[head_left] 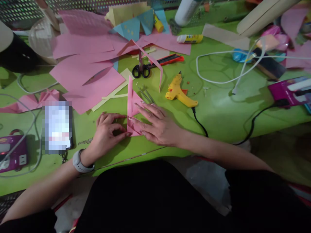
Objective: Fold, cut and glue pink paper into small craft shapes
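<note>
A folded piece of pink paper lies on the green table in front of me, with a narrow upright strip along its left side. My left hand, a grey watch on its wrist, has its thumb and fingers closed at the paper's left edge and lower corner. Flat across the right part of the paper rests my right hand, fingers spread, hiding some of it. Tweezers lie just beyond the right fingertips. A yellow glue gun is to the right of that hand, its black cord trailing toward the table's front edge.
Black-handled scissors, a red cutter and a bent pink strip lie beyond. Pink sheets cover the back left. A phone and purple power strip sit left; a glue stick and white cable lie right.
</note>
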Action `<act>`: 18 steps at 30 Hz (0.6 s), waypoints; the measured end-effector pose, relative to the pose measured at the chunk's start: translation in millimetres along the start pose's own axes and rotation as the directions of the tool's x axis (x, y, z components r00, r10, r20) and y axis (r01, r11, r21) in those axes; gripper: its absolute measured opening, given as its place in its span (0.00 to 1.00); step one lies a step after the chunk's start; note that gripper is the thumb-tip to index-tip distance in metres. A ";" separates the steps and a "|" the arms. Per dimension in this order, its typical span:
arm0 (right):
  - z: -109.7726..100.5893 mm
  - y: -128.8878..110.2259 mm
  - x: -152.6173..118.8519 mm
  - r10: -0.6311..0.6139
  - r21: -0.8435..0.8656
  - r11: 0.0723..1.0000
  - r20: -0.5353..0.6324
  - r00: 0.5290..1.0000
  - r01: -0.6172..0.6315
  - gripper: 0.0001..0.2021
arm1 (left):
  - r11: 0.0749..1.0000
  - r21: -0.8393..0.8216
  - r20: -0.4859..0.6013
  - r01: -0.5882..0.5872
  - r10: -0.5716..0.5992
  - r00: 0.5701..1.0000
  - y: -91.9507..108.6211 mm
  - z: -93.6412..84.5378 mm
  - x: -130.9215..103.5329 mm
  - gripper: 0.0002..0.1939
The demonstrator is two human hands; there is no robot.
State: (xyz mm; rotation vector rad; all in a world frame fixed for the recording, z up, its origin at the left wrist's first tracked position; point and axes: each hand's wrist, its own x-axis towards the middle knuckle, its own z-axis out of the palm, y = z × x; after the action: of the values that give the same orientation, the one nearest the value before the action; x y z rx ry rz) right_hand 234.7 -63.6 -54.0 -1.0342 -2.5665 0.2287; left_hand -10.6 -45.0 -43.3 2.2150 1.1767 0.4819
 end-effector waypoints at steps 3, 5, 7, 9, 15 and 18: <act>0.4 -3.5 5.7 -0.043 0.025 0.999 0.035 0.998 0.042 0.24 | 1.000 -0.002 -0.013 0.001 -0.002 1.000 -0.3 0.6 -0.2 0.08; 3.1 -4.9 7.8 -0.069 0.031 0.997 0.042 0.997 0.068 0.24 | 1.000 0.003 -0.021 -0.003 0.003 1.000 -0.9 1.0 -0.6 0.08; 6.7 -5.5 8.8 -0.092 0.031 0.995 0.049 0.995 0.090 0.23 | 1.000 0.011 -0.025 -0.010 0.010 1.000 -1.7 1.3 -1.1 0.08; 9.7 -5.3 9.4 -0.083 0.032 0.996 0.048 0.995 0.081 0.23 | 1.000 0.013 -0.027 -0.011 0.011 1.000 -2.3 1.4 -1.5 0.08; 10.8 -1.3 12.1 0.092 0.022 0.996 -0.041 0.995 -0.091 0.18 | 1.000 0.006 -0.018 0.006 -0.006 1.000 -2.4 0.5 -0.8 0.07; 11.4 0.6 12.0 0.085 0.037 0.996 -0.016 0.996 -0.084 0.17 | 1.000 0.002 -0.032 0.015 -0.015 0.999 -2.1 0.7 0.7 0.09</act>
State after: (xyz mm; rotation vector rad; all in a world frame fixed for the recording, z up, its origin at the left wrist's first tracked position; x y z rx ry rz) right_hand 222.6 -55.0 -61.4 -1.1277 -2.4964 0.2856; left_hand -11.1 -43.6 -45.1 2.2065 1.2103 0.5124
